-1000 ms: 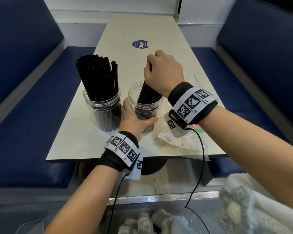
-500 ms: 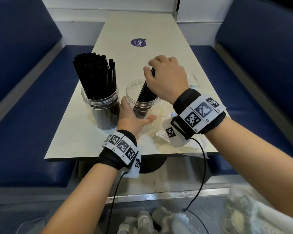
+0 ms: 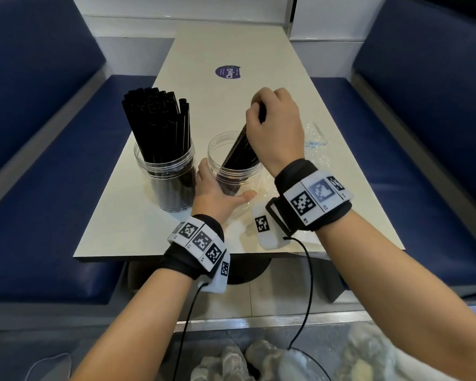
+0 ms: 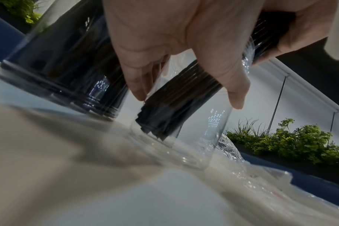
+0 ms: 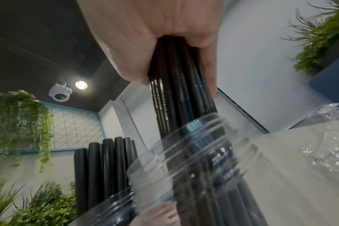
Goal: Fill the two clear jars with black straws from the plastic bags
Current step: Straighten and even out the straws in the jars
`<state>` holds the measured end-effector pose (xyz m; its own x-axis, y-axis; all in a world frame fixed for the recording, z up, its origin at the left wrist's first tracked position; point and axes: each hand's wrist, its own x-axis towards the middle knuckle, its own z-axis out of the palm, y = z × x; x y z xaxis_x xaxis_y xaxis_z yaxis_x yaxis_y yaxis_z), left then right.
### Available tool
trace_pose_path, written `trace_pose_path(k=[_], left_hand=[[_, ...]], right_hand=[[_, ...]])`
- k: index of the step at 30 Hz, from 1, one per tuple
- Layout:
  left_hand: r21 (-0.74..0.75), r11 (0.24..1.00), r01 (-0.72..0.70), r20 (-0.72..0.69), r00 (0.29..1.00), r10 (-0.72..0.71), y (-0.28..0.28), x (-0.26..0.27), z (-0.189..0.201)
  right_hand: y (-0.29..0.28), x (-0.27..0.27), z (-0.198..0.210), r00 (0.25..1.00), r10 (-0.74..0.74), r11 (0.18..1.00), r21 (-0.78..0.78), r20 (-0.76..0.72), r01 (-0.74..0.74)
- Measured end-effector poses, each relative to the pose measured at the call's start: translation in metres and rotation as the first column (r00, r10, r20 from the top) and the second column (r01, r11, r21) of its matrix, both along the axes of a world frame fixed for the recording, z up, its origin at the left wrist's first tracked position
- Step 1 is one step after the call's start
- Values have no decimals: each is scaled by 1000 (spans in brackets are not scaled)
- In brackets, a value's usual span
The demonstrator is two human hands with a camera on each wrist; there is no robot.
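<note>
The right hand (image 3: 275, 127) is clamped round the upper part of a bundle of black straws (image 3: 242, 152) whose lower ends now sit inside the second clear jar (image 3: 232, 163), leaning against its right wall; a second ago the bundle stood higher over the mouth, then dipped lower, and the fist has since lifted a little, so the straws look to be being tapped or settled down to the bottom. The left hand (image 3: 215, 193) keeps its hold low on that jar, fingers and thumb curled round its base to steady it, as the left wrist view confirms. The first jar (image 3: 164, 185), just beside it toward the table's left edge, stands already packed with straws. An emptied plastic bag (image 3: 313, 144) lies crumpled by the right edge of the tabletop (image 3: 231, 48). I judge the fill nearly done: release, then spread the bundle.
</note>
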<state>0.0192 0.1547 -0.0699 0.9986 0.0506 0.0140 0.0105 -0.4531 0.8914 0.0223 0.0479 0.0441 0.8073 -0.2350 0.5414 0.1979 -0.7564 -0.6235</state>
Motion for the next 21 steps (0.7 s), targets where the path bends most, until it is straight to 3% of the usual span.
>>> trace_pose_path(k=[6,13,18,21], left_hand=[[36,999,-7,21,1000,6,-2,-2,2],[49,999,-9,31,999,8,-2,-5,5],[37,999,-8,41,999,6,-2,-7,6],[39,999,2,25,1000,-3,-2,-5,6]], right_hand=[[-4,5,0,982,-25,967,-252,-186,-24],[-1,16,2,989,-10,991,-134,-146,-10],[0,11,2,999,-25,999,24,-34,26],[1,9,-1,994,-54,996,-75,-98,47]])
